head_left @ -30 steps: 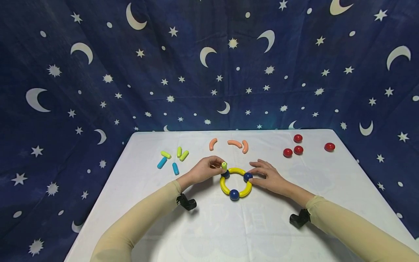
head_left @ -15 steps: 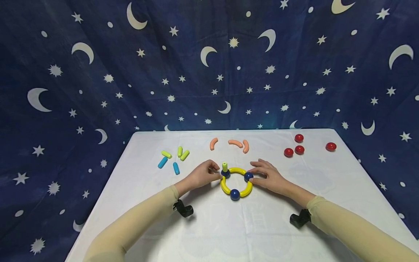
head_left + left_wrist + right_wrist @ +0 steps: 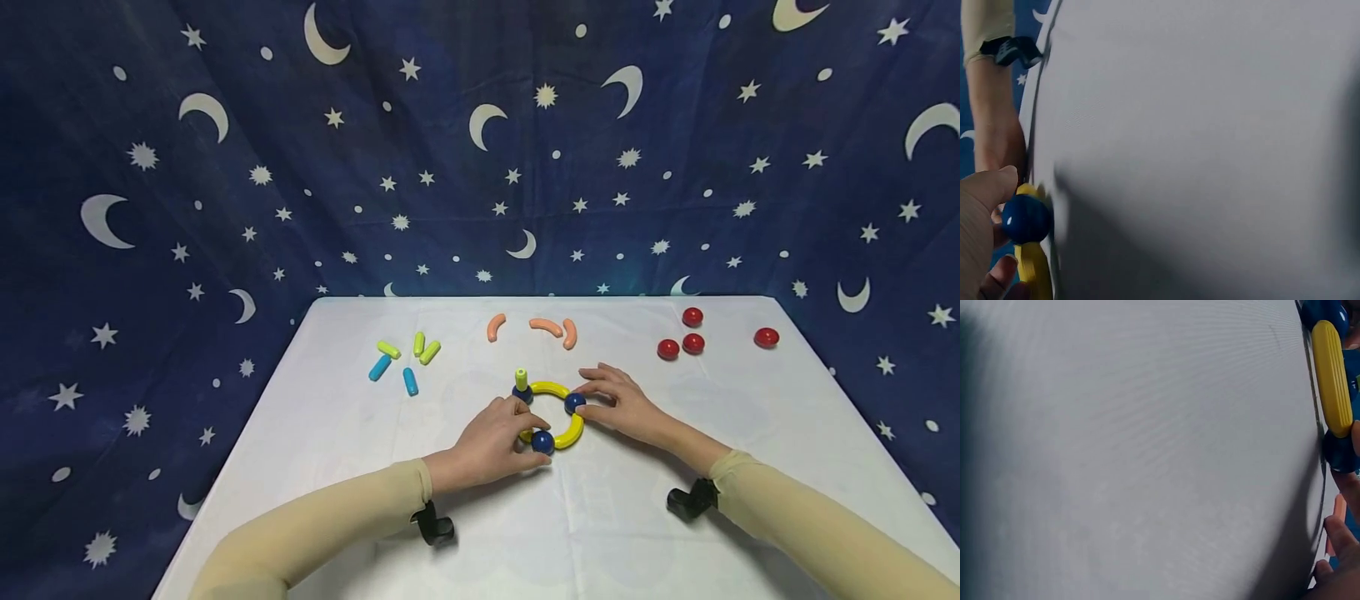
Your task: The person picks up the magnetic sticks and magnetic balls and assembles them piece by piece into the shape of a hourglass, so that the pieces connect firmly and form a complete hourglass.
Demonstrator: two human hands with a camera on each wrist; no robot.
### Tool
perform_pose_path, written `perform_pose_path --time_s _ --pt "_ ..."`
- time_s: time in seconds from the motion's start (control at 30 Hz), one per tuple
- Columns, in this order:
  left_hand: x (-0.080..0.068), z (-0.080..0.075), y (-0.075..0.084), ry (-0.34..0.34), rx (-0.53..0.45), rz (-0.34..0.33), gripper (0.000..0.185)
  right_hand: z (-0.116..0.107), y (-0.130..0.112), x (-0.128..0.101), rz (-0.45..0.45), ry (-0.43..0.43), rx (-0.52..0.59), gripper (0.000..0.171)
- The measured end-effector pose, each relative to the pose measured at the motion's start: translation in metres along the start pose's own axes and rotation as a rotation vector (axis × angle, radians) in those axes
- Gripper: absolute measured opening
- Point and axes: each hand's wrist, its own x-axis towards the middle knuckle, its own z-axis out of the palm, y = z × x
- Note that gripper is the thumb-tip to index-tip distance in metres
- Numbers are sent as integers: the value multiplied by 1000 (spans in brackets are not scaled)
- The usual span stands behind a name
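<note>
blue balls (image 3: 543, 442), yellow arcs (image 3: 571, 432), starry navy backdrop (image 3: 442, 92)

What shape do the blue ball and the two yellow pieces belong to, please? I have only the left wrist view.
Observer: In the head view, they belong to a ring with three blue balls.

Operator: Thank you. Is something standing on one of these balls?

Observer: Yes, a lime-green stick stands upright on the ring's upper-left ball.

Operator: And do you see pieces of another colour, apart from the ring?

Observer: Yes, four red pieces lie toward the right in the head view.
</note>
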Motion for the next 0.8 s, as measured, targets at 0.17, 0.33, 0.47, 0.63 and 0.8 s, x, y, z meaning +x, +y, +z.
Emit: perform_pose_path --time_s 0.17,0.33,0.47,0.63,0.8 --pt "5 4 0 22 64 1 40 1 -4 -1 8 12 -38 36" --pt "3 0 -7 22 20 -27 34 3 -13 -9 37 70 -157 30" --pt "2 -4 -16 16 -99 -89 36 8 -22 -16 81 112 -241 32" --pt "4 -8 -29 40 -207 -151 38 15 -33 -22 111 127 -272 37" --pt "10 -12 -40 49 -247 -200 37 21 -42 -29 84 93 -241 31"
